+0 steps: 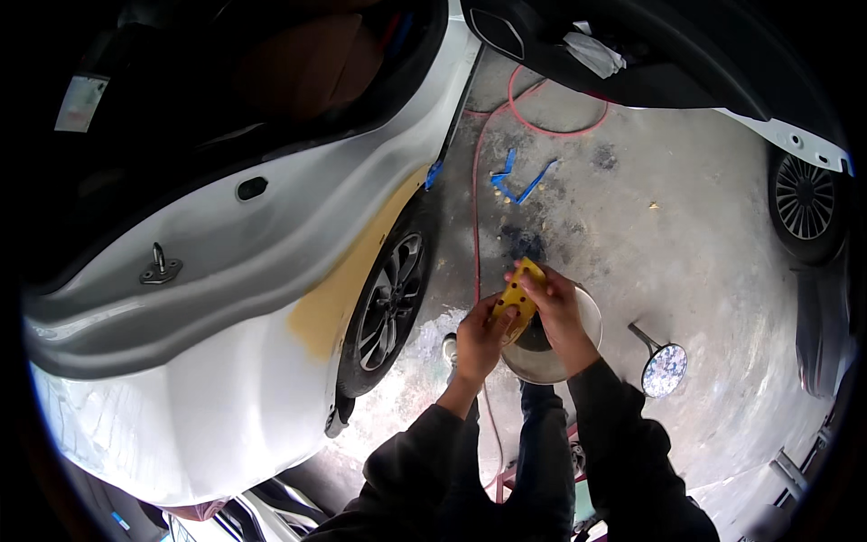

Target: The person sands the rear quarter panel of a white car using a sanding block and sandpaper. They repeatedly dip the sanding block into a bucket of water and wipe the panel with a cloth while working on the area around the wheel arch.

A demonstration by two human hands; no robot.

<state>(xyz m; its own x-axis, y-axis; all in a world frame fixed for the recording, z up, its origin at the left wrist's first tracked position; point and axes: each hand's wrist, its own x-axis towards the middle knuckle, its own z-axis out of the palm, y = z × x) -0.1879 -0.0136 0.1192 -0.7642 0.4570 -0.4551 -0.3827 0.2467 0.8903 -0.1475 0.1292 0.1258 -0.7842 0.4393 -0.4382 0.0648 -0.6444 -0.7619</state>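
Note:
A yellow perforated strip with dark round holes, looking like sandpaper point(517, 293), is held between my two hands. My left hand point(479, 341) grips its lower end, the thumb lying on the face. My right hand point(560, 312) pinches the upper part, fingers closed around it. Below them stands a round, pale bucket point(591, 318) with something dark inside, partly hidden by my hands. To the left is a white car body point(226, 397). A tan, dull patch point(348, 271) runs along its wheel arch above the wheel point(388, 303).
A red hose point(477, 208) snakes along the concrete floor, coiling at the top. Blue tape scraps point(522, 188) lie beyond the bucket. A round, speckled, shiny piece with a handle point(664, 370) is at right. An open car door point(650, 59) and another car's wheel point(804, 199) border the area.

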